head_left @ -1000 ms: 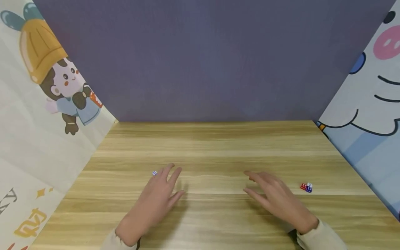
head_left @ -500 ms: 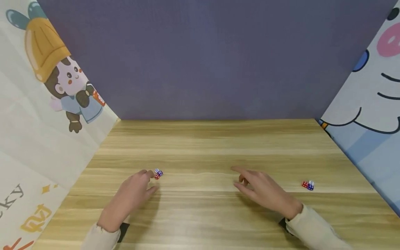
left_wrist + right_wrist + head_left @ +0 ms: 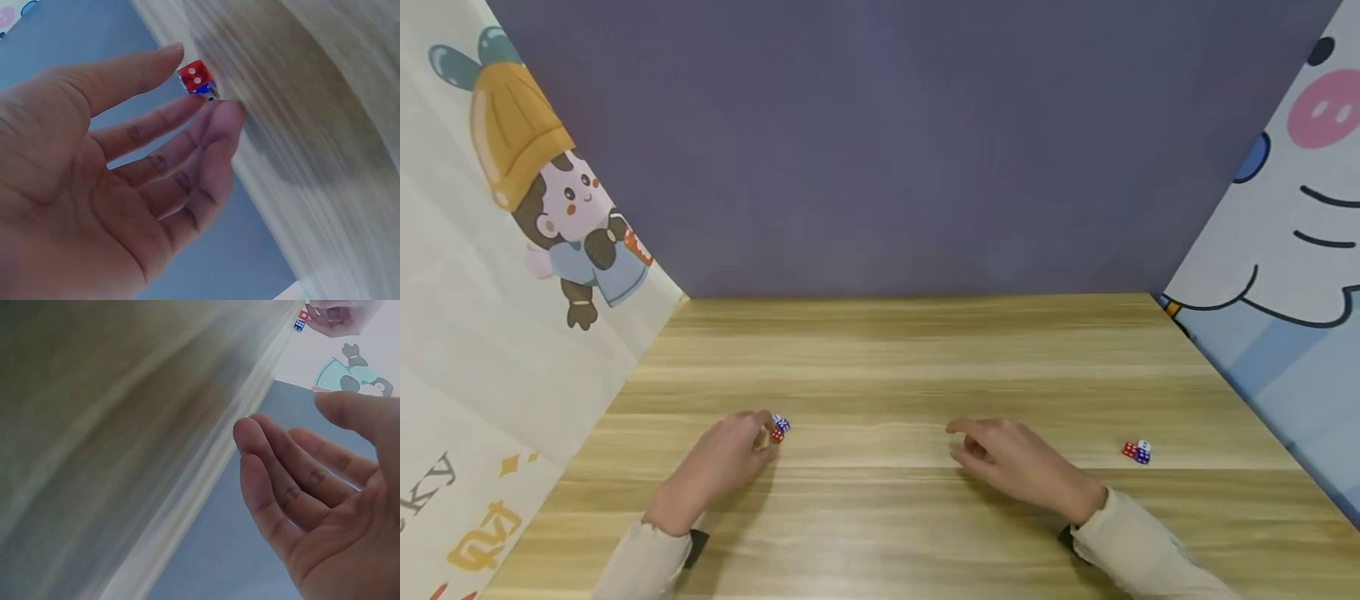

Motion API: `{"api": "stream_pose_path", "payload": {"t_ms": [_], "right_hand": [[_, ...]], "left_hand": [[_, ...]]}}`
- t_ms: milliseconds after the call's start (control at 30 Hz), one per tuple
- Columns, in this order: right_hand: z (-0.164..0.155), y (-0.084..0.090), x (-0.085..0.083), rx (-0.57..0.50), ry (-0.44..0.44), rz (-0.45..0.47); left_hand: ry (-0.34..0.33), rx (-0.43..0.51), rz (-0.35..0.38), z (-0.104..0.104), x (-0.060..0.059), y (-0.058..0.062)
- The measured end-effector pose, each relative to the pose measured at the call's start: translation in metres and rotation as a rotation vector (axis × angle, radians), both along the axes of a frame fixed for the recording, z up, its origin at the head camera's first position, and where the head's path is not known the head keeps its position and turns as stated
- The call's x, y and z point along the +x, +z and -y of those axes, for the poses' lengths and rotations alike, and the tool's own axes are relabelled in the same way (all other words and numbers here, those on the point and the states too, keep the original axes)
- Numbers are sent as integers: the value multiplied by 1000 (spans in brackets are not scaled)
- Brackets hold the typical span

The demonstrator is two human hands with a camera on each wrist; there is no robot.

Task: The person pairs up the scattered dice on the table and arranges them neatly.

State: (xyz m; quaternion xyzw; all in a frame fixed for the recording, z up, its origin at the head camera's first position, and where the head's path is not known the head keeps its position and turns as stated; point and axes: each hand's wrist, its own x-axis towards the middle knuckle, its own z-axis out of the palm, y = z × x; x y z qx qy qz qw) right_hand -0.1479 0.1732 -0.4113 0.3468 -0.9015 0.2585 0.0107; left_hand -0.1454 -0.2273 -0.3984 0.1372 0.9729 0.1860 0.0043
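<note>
Red, blue and white dice lie close together at the left of the wooden table. In the head view my left hand (image 3: pixel 722 458) is just left of them, thumb and index finger on either side of the red die (image 3: pixel 777 435). The left wrist view shows a gap between the thumb tip and the red die (image 3: pixel 195 76); whether the index finger touches it I cannot tell. The blue die (image 3: pixel 783 425) sits against it, and the white die (image 3: pixel 777 418) is partly hidden behind the fingers. My right hand (image 3: pixel 1018 467) hovers over the table's middle right, fingers loosely bent, holding nothing.
Another group of red (image 3: pixel 1129 450), blue (image 3: pixel 1142 456) and white (image 3: pixel 1144 446) dice lies right of my right hand. The wooden table (image 3: pixel 880 525) meets a dark blue-grey panel (image 3: pixel 880 150) at the back. Cartoon-printed sheets border both sides.
My left hand has moved left, off the left dice it was covering, and its fingers have bent in beside them. My right hand has drifted left, its fingers curling a little more.
</note>
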Motion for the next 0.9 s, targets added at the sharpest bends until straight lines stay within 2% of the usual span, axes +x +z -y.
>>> {"api": "stream_pose_path", "payload": {"t_ms": [200, 467, 700, 900], "right_hand": [[2, -2, 0, 13, 17, -17], [2, -1, 0, 37, 14, 40], [2, 0, -1, 54, 14, 81], [1, -1, -2, 65, 9, 72]], "left_hand": [[-78, -9, -83, 4, -7, -5], [-152, 37, -103, 9, -10, -8], [-166, 50, -96, 9, -12, -10], [-164, 27, -92, 7, -13, -12]]}}
